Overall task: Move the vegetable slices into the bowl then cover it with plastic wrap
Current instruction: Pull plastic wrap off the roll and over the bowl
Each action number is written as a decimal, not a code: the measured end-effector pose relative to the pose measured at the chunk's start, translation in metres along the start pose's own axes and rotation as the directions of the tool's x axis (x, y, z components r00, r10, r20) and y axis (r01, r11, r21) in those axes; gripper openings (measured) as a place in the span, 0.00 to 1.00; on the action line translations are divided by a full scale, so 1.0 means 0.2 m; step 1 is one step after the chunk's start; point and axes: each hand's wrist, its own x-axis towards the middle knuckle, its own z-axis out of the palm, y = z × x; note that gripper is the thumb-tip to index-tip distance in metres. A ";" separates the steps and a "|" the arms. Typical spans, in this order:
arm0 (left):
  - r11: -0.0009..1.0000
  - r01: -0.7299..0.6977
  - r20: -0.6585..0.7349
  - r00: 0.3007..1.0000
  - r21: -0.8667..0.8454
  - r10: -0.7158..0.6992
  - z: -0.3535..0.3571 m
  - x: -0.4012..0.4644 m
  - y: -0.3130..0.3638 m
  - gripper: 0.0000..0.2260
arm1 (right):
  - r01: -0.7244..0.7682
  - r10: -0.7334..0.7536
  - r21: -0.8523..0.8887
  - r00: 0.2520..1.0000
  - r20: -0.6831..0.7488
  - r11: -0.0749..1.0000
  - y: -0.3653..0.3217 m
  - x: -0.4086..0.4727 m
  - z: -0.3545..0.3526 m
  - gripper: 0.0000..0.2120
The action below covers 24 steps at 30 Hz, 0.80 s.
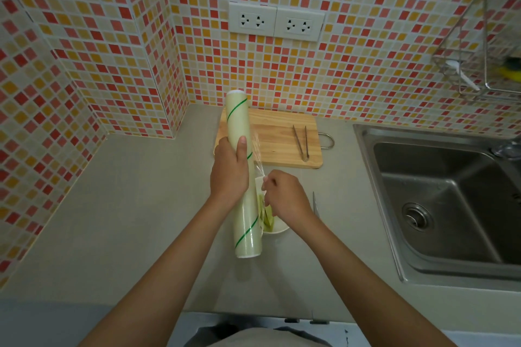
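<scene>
A long roll of plastic wrap (pixel 239 121) with green stripes is held lengthwise above the counter, gripped around its middle by my left hand (pixel 229 169). To its right, my right hand (pixel 284 194) pinches the loose clear edge of the film (pixel 258 159) close to the roll. Under both hands sits a white bowl (pixel 277 227), mostly hidden. Pale green vegetable slices (pixel 267 218) show inside it.
A wooden cutting board (pixel 282 135) lies by the tiled wall with metal tongs (pixel 301 141) on it. A thin metal utensil (pixel 315 203) lies right of the bowl. A steel sink (pixel 445 205) fills the right side. A wire rack (pixel 485 65) hangs at upper right.
</scene>
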 end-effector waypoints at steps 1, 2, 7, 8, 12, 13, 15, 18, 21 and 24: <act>1.000 -0.009 0.003 1.000 -0.013 0.009 0.00 0.00 0.00 0.19 | -0.006 0.008 0.080 1.000 -0.024 0.997 0.00 -0.01 0.01 0.16; 1.000 -0.017 0.006 1.000 -0.024 0.018 0.00 0.01 0.00 0.18 | -0.012 0.019 0.143 0.999 -0.049 0.990 -0.01 -0.02 0.03 0.18; 0.997 -0.009 0.040 0.999 -0.071 0.012 0.01 0.02 -0.02 0.17 | 0.015 0.006 0.164 0.992 -0.129 0.986 -0.01 -0.07 0.15 0.19; 0.997 -0.008 0.043 0.999 -0.074 0.011 0.01 0.02 -0.03 0.17 | 0.025 -0.007 0.117 0.988 -0.153 0.993 0.01 -0.07 0.16 0.17; 0.980 0.084 0.086 0.994 -0.182 -0.069 0.00 0.05 -0.07 0.19 | 0.108 -0.121 -0.069 0.964 -0.237 0.992 0.06 -0.05 0.16 0.14; 0.969 0.116 0.098 0.990 -0.218 -0.096 0.00 0.07 -0.08 0.20 | 0.122 -0.136 -0.071 0.959 -0.248 0.990 0.07 -0.04 0.15 0.15; 0.949 0.160 0.117 0.984 -0.271 -0.132 0.00 0.08 -0.09 0.20 | 0.126 -0.112 0.037 0.959 -0.259 0.991 0.10 -0.03 0.12 0.14; 0.961 0.122 0.107 0.989 -0.249 -0.098 0.02 0.08 -0.09 0.20 | 0.018 0.040 0.361 0.987 -0.153 0.933 0.10 -0.04 0.13 0.18; 0.970 0.070 0.081 0.995 -0.233 -0.053 0.03 0.07 -0.10 0.20 | -0.051 0.081 0.262 0.991 -0.107 0.964 0.09 -0.07 0.17 0.22; 0.963 0.093 0.085 0.994 -0.254 -0.074 0.03 0.09 -0.10 0.20 | 0.050 -0.047 0.014 0.982 -0.180 0.999 0.11 -0.08 0.20 0.18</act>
